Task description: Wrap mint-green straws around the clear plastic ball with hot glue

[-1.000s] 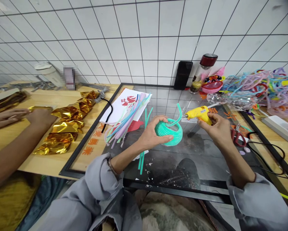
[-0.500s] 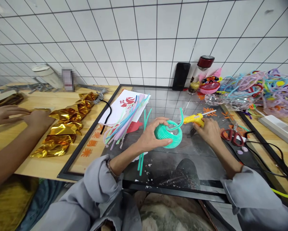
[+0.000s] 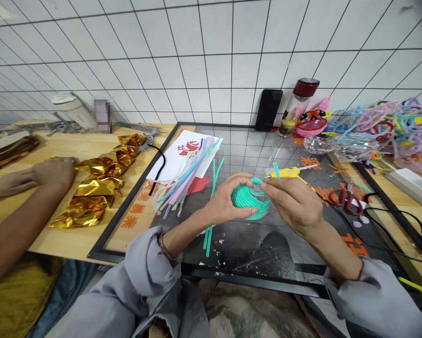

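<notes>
My left hand (image 3: 228,199) is wrapped round a green ball (image 3: 246,203) of coiled pipe cleaner with an opening at its top. On the ball's right rim, my right hand (image 3: 295,203) pinches the green pipe cleaner (image 3: 276,170), whose loose end sticks up above the fingers. A yellow glue gun (image 3: 286,172) lies on the dark mat just behind my right hand. Two loose green pipe cleaners (image 3: 210,234) lie left of the ball, partly hidden behind my left forearm.
A bundle of pastel pipe cleaners (image 3: 186,176) lies on white paper (image 3: 170,159). Red scissors (image 3: 351,203) and black cable (image 3: 395,210) are at right, before a tangled pipe-cleaner heap (image 3: 376,122). A phone (image 3: 269,110) and bottle (image 3: 298,105) stand behind. At left, another person's hands (image 3: 54,173) rest near gold foil (image 3: 100,188).
My right hand has let go of the glue gun, which now lies on the mat, and has moved left to pinch the pipe cleaner at the ball's rim. My left hand still holds the ball.
</notes>
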### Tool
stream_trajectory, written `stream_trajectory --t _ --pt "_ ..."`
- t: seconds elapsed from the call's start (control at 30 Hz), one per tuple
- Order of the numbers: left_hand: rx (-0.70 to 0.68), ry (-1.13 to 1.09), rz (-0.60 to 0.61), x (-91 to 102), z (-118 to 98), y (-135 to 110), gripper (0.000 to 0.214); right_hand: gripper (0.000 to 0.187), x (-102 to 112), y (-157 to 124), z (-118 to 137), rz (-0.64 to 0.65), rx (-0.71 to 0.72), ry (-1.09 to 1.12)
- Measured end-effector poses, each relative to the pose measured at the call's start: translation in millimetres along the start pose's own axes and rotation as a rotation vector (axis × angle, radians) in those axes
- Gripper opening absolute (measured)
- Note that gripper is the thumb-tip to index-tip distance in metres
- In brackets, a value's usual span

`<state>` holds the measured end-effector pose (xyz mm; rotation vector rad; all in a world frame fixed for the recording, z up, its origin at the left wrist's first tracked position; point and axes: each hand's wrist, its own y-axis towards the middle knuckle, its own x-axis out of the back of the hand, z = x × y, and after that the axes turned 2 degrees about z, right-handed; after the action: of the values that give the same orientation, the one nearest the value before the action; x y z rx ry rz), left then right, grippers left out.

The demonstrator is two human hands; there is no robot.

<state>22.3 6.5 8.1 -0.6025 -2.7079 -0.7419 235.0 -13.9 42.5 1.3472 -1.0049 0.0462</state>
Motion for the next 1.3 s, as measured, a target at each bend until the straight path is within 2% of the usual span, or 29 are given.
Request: stream_trajectory --t 0.27,0.5,0.83,1.3 --pt "0.019 -0.038 0.016 2.3 1.2 -0.8 0.050 0.022 -0.7 -8.2 -9.0 0.079 -0.115 0.198" --pt "0.018 -0.037 0.046 3.0 1.1 0.0 0.050 0.029 -2.0 -6.0 -7.2 0.103 -0.133 0.270" --pt "0.012 -0.035 0.071 4.7 0.1 0.7 0.050 0.025 -5.7 -4.6 -2.3 0.089 -0.071 0.261" --pt "-0.013 -0.041 0.078 4.2 0.2 0.9 0.049 0.027 -8.0 -7.3 -1.4 0.087 -0.074 0.277"
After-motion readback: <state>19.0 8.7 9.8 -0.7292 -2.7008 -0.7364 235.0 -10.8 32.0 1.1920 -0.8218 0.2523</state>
